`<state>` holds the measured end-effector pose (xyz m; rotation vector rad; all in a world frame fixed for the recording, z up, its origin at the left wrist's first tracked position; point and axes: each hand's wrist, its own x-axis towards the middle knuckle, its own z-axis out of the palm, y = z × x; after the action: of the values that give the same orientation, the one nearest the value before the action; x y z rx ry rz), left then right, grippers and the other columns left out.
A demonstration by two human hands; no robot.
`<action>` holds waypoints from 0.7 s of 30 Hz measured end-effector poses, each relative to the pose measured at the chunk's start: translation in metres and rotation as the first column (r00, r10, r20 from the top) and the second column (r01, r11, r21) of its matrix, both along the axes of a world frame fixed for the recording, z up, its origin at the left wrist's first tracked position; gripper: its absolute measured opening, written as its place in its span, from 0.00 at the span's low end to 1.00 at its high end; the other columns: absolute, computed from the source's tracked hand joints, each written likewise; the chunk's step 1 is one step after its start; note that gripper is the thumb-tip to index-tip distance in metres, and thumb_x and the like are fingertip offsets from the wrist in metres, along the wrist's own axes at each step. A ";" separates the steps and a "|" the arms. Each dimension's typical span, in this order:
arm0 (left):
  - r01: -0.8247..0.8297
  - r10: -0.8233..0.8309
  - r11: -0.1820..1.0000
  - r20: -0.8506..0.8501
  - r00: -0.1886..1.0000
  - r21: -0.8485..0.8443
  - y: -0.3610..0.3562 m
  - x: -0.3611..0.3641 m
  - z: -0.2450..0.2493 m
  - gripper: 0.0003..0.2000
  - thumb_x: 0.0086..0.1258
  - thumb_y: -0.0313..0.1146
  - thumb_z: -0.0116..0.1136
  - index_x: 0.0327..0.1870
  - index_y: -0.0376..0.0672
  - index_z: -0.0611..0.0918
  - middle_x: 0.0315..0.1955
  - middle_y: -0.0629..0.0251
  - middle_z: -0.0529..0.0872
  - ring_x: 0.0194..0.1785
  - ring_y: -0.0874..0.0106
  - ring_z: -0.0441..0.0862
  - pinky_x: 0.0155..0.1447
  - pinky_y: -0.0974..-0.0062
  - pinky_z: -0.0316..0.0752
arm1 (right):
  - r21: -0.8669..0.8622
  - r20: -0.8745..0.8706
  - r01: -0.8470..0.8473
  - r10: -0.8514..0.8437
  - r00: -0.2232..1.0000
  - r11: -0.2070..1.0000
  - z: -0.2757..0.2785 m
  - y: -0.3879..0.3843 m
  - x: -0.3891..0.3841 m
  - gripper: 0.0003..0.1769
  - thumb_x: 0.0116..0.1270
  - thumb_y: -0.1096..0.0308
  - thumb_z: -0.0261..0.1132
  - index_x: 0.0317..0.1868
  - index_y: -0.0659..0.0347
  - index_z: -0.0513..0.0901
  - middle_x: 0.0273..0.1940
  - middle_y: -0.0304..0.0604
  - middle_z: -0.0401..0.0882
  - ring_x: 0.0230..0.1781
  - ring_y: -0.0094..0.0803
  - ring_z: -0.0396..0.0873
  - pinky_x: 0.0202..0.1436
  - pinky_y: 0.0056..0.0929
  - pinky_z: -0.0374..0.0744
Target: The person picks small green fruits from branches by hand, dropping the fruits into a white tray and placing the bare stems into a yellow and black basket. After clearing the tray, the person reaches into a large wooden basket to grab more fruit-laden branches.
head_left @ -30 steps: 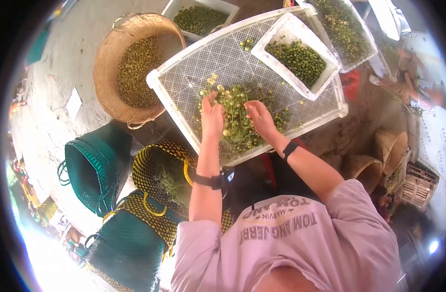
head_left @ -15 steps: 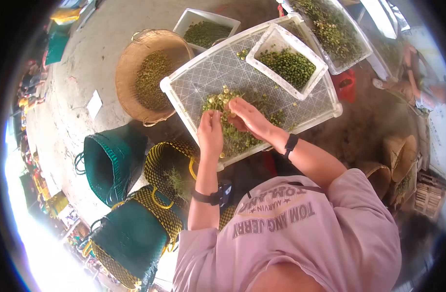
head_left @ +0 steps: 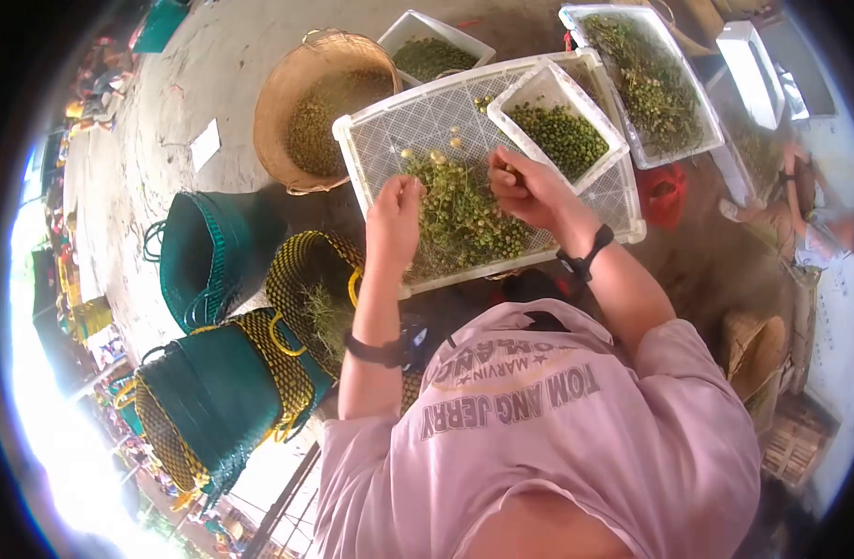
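Observation:
A heap of green stems with small round green fruits lies on a white mesh tray. Over the heap's left edge, my left hand is closed, thumb and fingers pinched; what they hold is hidden. My right hand is curled shut above the right side of the heap, with a small roundish thing at its fingertips, too small to name. Just beyond it, a white foam box of loose green fruits rests on the tray. Several paler fruits sit at the heap's far edge.
A wicker basket of fruits and another foam box stand behind the tray. At right are a long foam box of stems, a red bag and a seated person. Green bags and a yellow-black woven bag stand left.
My hands, close together over the heap before, have moved apart, the right one shifting right toward the foam box. Its fingers have curled in. The whole view has shifted slightly.

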<state>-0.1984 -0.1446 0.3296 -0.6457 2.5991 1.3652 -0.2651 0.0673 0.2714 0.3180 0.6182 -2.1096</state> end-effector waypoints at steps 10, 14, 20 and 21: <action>-0.023 -0.008 0.905 0.072 0.997 0.425 0.002 0.023 0.028 0.10 0.76 0.39 0.49 0.37 0.43 0.77 0.18 0.80 0.63 0.22 0.88 0.58 0.25 0.86 0.52 | 0.183 -0.093 -0.007 0.024 0.995 0.983 -0.001 -0.027 0.012 0.25 0.72 0.45 0.53 0.52 0.58 0.77 0.43 0.39 0.79 0.38 0.25 0.74 0.35 0.21 0.71; -0.002 -0.032 0.912 0.076 0.997 0.410 0.004 0.032 0.034 0.10 0.76 0.37 0.50 0.37 0.41 0.77 0.18 0.80 0.65 0.23 0.87 0.58 0.27 0.86 0.54 | -0.083 -0.098 0.007 -0.015 0.995 0.997 0.005 -0.030 0.011 0.24 0.76 0.47 0.48 0.53 0.59 0.75 0.34 0.37 0.78 0.28 0.20 0.73 0.26 0.15 0.68; -0.017 0.008 0.939 0.026 1.000 0.343 0.000 0.039 0.030 0.10 0.74 0.36 0.50 0.37 0.40 0.80 0.18 0.77 0.67 0.22 0.85 0.62 0.27 0.84 0.58 | 0.062 -0.143 0.038 -0.029 0.989 0.997 0.033 -0.025 0.013 0.21 0.76 0.49 0.51 0.49 0.59 0.75 0.31 0.35 0.74 0.24 0.16 0.68 0.24 0.16 0.66; -0.002 -0.009 0.943 0.029 1.000 0.334 0.000 0.040 0.032 0.10 0.74 0.36 0.50 0.37 0.40 0.80 0.18 0.77 0.68 0.23 0.85 0.63 0.27 0.84 0.58 | 0.163 -0.173 0.027 0.002 0.985 0.986 0.035 -0.026 0.014 0.19 0.75 0.51 0.53 0.48 0.60 0.75 0.31 0.34 0.73 0.24 0.16 0.68 0.23 0.16 0.65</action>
<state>-0.1587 -0.1448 0.3617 -0.6001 2.2622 1.7250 -0.2513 0.0415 0.3062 0.2318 0.8976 -2.1172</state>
